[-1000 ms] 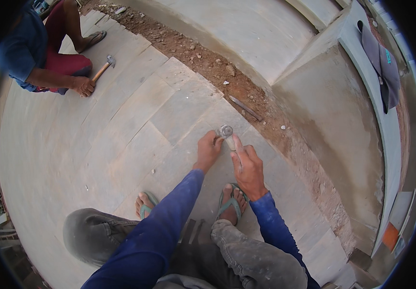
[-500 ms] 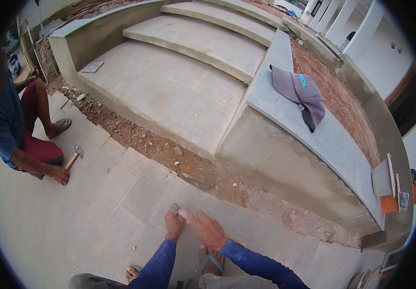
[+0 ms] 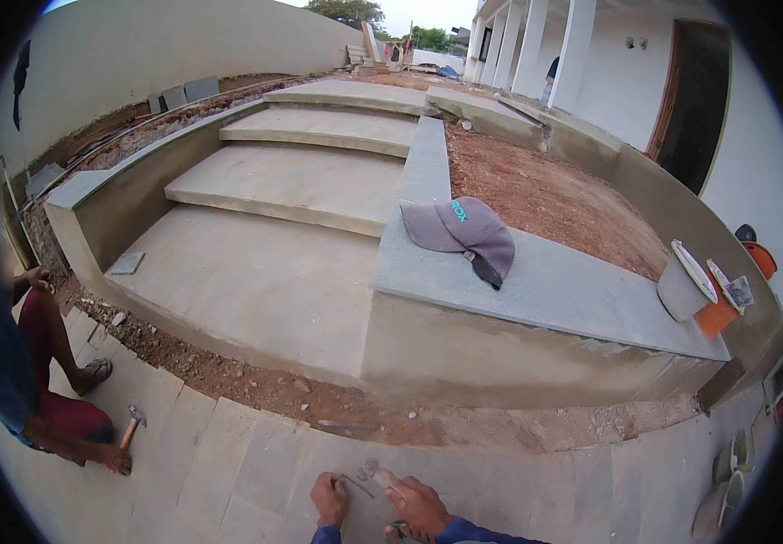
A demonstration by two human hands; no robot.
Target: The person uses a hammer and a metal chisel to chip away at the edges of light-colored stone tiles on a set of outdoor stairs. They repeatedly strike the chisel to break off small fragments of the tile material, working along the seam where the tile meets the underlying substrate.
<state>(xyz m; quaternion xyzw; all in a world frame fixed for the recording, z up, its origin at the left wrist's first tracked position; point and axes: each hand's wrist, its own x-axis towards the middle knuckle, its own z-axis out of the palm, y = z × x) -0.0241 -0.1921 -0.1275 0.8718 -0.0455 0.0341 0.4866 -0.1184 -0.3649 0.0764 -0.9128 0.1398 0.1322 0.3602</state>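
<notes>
My left hand [image 3: 329,499] is closed near the paving, low in view, and a thin dark metal rod [image 3: 360,487] sticks out of its grip toward the right. Just beside it, my right hand [image 3: 420,508] is wrapped round the pale handle of a hammer [image 3: 370,469], whose metal head is close to the rod. Both hands are over the grey paving slabs [image 3: 265,471]. Part of my foot shows beneath my right hand.
Left of me a co-worker [image 3: 47,381] crouches, one hand on a wooden-handled hammer [image 3: 130,429]. A soil strip [image 3: 256,385] divides paving from steps [image 3: 256,272]. A grey cap [image 3: 468,238] lies on the stone-topped wall, with buckets [image 3: 684,283] at its right end.
The view has tilted up, showing more steps and building. My hands sit lower in it and farther apart; the hammer head has come away from my left hand, exposing the rod.
</notes>
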